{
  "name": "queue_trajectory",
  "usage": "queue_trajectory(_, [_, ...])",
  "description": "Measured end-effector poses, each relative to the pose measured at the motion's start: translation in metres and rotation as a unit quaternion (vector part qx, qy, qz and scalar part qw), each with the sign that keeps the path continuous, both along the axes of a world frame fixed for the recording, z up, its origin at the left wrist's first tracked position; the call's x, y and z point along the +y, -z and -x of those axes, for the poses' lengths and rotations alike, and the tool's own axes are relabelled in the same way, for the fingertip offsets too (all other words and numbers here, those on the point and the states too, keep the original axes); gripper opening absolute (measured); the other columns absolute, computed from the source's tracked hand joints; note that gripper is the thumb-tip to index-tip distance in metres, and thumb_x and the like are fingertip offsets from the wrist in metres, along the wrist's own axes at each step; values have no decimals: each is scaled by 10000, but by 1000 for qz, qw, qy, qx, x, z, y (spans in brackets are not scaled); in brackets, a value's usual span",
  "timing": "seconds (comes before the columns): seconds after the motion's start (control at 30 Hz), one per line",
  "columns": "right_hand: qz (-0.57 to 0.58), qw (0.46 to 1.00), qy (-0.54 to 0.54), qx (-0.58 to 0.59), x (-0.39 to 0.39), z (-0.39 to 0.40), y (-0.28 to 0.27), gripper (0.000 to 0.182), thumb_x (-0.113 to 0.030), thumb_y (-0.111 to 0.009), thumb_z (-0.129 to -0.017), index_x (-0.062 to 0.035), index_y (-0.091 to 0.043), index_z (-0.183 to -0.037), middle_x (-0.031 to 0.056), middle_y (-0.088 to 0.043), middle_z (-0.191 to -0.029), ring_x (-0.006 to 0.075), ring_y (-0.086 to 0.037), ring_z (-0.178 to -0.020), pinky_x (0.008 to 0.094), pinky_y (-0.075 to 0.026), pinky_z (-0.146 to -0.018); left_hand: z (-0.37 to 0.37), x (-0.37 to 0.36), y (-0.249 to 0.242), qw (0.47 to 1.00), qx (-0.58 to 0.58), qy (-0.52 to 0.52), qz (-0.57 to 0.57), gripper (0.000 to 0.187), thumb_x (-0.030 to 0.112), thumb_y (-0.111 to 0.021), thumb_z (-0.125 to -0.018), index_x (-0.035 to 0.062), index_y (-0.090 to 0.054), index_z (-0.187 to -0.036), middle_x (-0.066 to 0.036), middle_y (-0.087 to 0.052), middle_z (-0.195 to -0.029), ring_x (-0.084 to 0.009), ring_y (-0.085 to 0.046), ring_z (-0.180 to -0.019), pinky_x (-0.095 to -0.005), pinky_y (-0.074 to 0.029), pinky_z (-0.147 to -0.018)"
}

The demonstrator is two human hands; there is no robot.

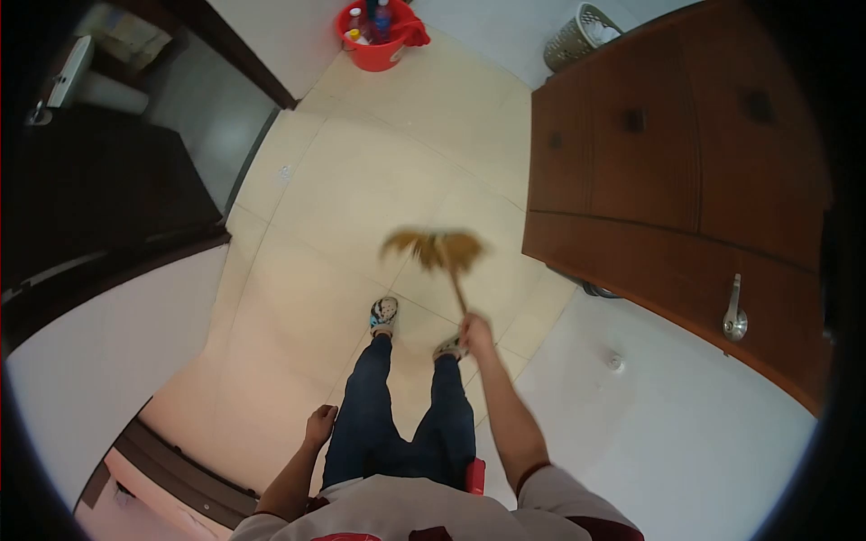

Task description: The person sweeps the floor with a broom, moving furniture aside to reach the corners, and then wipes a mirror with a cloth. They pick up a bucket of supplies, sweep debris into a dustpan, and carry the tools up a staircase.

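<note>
My right hand (475,332) is wrapped round the handle of a broom (442,247), just above my right shoe. The broom's yellow-brown bristle head is smeared by motion and lies over the tiles ahead of my feet. Beside my left thigh hangs my left hand (321,424), its fingers loosely curled with nothing visible in them.
A red bucket (374,56) with bottles and a red cloth stands at the far wall. Right of it is a woven basket (577,41). A brown wooden door (622,153) with a lever handle stands at the right; a dark doorway (257,158) opens at the left.
</note>
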State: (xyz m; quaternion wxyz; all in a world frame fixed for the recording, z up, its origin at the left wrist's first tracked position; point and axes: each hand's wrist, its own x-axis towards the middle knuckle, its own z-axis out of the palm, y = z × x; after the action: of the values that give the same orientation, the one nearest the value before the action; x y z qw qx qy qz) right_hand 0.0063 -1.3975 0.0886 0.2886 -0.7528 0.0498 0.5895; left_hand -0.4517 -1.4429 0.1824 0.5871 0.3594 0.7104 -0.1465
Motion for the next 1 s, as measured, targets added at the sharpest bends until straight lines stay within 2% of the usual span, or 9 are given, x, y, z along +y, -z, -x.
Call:
queue_trajectory(0.13, [-68, 996, 55, 15, 125, -53, -62, 302, -250, -440, -986, -25, -478, -1185, 13, -473, -678, 84, -391, -413, 271, -344, -377, 5, -19, -1, 999, 18, -28, -5, 429, 357, -551, -912, -25, -649, -1082, -183, -694, -957, -242, -679, -838, -352, -516, -770])
queue_trajectory(0.43, [-26, 936, -344, 75, 7, 7, -278, 462, -225, -494, -979, -70, -300, -1368, 48, -478, -669, 142, -485, -410, 289, -396, -368, -44, -126, -8, 999, 4, 3, -44, 472, 419, -531, -895, 15, -645, -1110, -206, -682, -1014, -320, -660, -941, -396, -504, -840])
queue_trajectory(0.47, [-61, 903, -420, 68, 5, 7, -276, 459, -226, -499, -974, -65, -318, -1364, 73, -498, -672, 155, -502, -430, 299, -411, -393, -61, -128, -10, 1000, 0, 18, -16, 477, 424, -534, -879, 26, -645, -1118, -220, -673, -1040, -347, -642, -1000, -397, -498, -862])
queue_trajectory(0.53, [-141, 817, -554, 68, 21, 22, -258, 443, -229, -510, -961, -51, -366, -1341, 123, -544, -685, 189, -542, -470, 330, -447, -448, -85, -210, 64, 938, -118, -320, -61, 478, 412, -535, -873, 21, -639, -1128, -228, -665, -1061, -357, -630, -1038, -393, -490, -884])
queue_trajectory(0.63, [-271, 707, -653, -3, 66, 83, -182, 393, -240, -521, -943, -26, -450, -1266, 169, -599, -710, 251, -607, -544, 389, -503, -545, -117, -137, 20, 997, -55, 47, -13, 458, 386, -532, -882, 12, -637, -1126, -225, -664, -1076, -345, -633, -1043, -386, -486, -896])
queue_trajectory(0.7, [-276, 662, -697, 5, 104, 136, -121, 349, -237, -510, -940, -27, -491, -1219, 164, -625, -741, 259, -637, -586, 395, -521, -560, -136, -103, -6, 995, -52, -82, -33, 433, 362, -533, -888, 17, -637, -1126, -219, -666, -1077, -336, -637, -1037, -384, -486, -895])
queue_trajectory(0.77, [-85, 677, -721, 122, 186, 193, -132, 327, -220, -487, -938, -30, -499, -1203, 169, -648, -806, 263, -648, -612, 388, -532, -564, -140, -92, -7, 984, -42, -169, -39, 415, 348, -537, -891, 24, -637, -1130, -210, -669, -1077, -322, -643, -1028, -379, -487, -891])
queue_trajectory(0.9, [-74, 685, -721, 76, 294, 273, -73, 361, -180, -437, -936, -35, -489, -1262, 179, -665, -936, 262, -658, -640, 378, -540, -560, -146, -65, -3, 958, -17, -284, 9, 402, 360, -553, -901, 38, -646, -1123, -181, -683, -1052, -280, -656, -999, -350, -491, -873])
queue_trajectory(1.0, [-161, 709, -685, -39, 349, 267, -3, 436, -156, -435, -880, -67, -511, -1300, 207, -648, -1092, 338, -634, -940, 406, -511, -804, -144, -1, -35, 944, 7, -328, 45, 398, 361, -538, -918, 25, -658, -1094, -177, -687, -1034, -273, -660, -981, -340, -495, -856])
